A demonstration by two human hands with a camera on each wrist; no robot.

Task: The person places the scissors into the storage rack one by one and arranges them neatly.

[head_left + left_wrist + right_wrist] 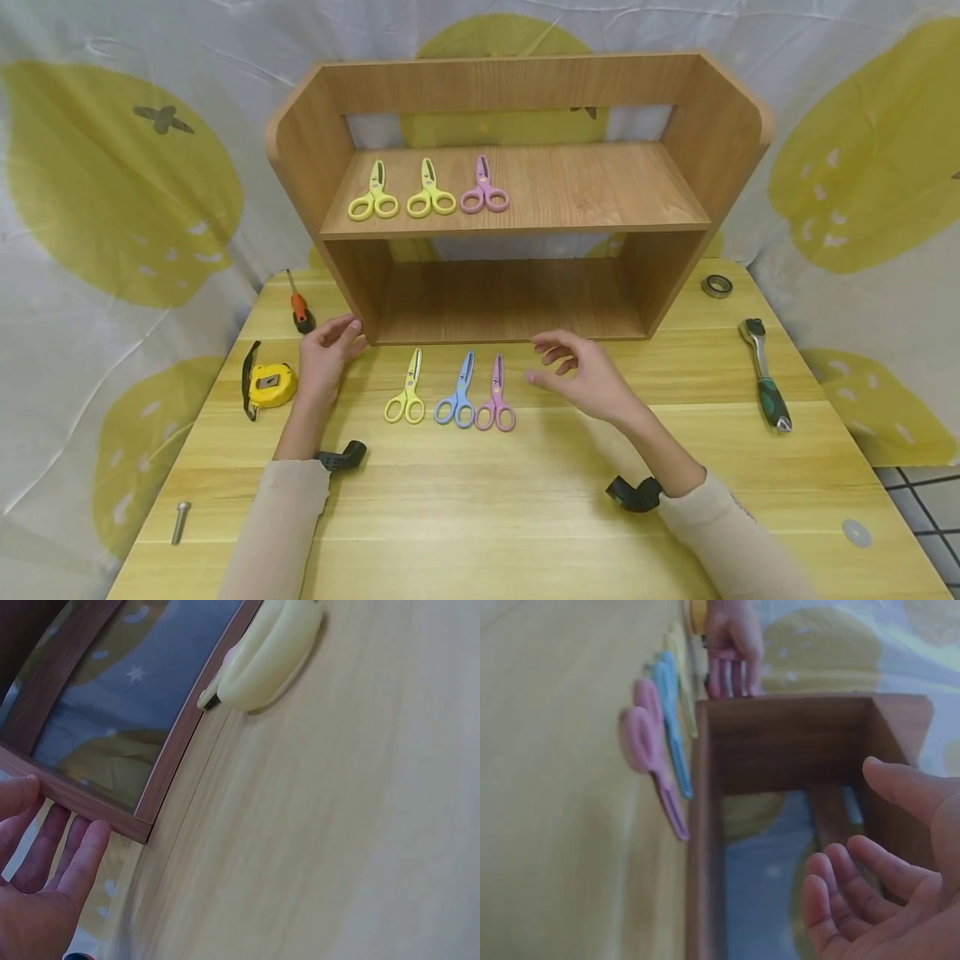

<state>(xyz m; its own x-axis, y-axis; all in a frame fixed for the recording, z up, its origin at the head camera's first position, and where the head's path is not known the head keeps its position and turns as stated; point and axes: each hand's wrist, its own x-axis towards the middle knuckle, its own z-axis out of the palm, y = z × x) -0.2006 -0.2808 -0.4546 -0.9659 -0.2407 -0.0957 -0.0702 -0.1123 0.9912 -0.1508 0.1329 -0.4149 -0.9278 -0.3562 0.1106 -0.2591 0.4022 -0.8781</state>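
Note:
A wooden two-level shelf (517, 217) stands at the back of the yellow table (525, 500). On its upper board lie two yellow scissors (373, 193) (431, 192) and a pink pair (484, 188). In front of it on the table lie yellow scissors (408, 390), blue scissors (459, 393) and pink scissors (497, 397). My left hand (324, 354) lies open with fingertips at the shelf's lower left corner (139, 825). My right hand (581, 373) hovers open and empty just right of the pink scissors (651, 761), in front of the shelf (780, 750).
Left of the shelf lie a screwdriver (298, 305) and a yellow tape measure (267, 383); a bolt (179, 522) lies near the front left edge. On the right are a metal ring (717, 286), a ratchet wrench (765, 373) and a washer (857, 533).

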